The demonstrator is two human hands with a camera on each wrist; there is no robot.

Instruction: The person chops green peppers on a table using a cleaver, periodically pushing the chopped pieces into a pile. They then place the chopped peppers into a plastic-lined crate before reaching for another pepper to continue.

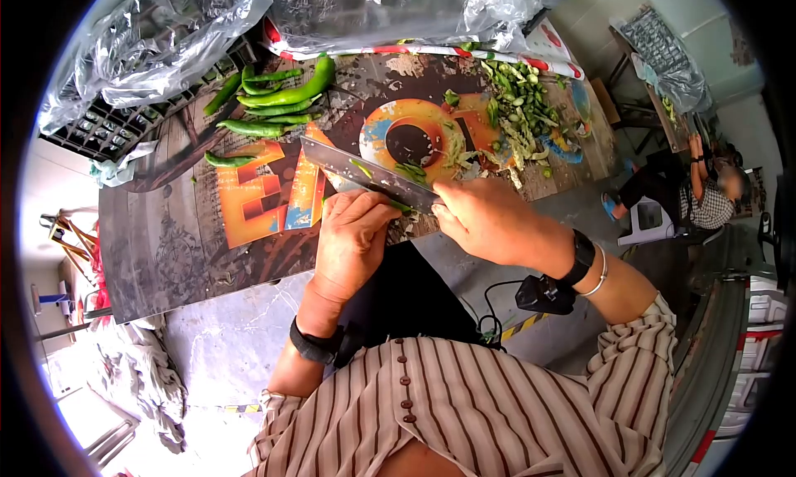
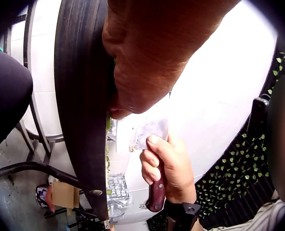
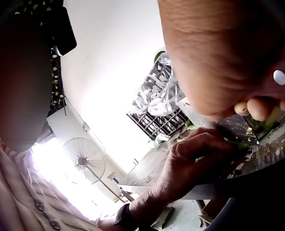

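Your striped shirt [image 1: 464, 394] is filling the near side of the head view, below the cleaver [image 1: 369, 174]. You are gripping that cleaver with your right hand [image 1: 489, 216], its fingers wrapping the dark red handle [image 2: 157, 195] and its thumb lying at the base of the blade. Your left hand [image 1: 355, 232] is sitting on the near side of the cleaver, its fingers bending closely together and pinning a green chili pepper [image 1: 400, 206] under their tips. That pepper is lying between those fingertips and the blade, its end poking out toward the cleaver's handle; whether it is touching the steel you cannot tell from these views. One green slice [image 1: 361, 168] is resting on the blade's face.

Whole green chili peppers [image 1: 286, 97] are lying beyond the cleaver's tip, well apart from your left hand. Chopped pepper [image 1: 522, 104] is spreading over the far right side of the cleaver, beyond your right hand. Beneath the cleaver, the printed tabletop [image 1: 166, 245] is showing big orange letters. Past the cleaver's tip, farther left than the whole peppers, a black plastic crate [image 1: 91, 137] is standing under clear plastic sheeting [image 1: 157, 37].
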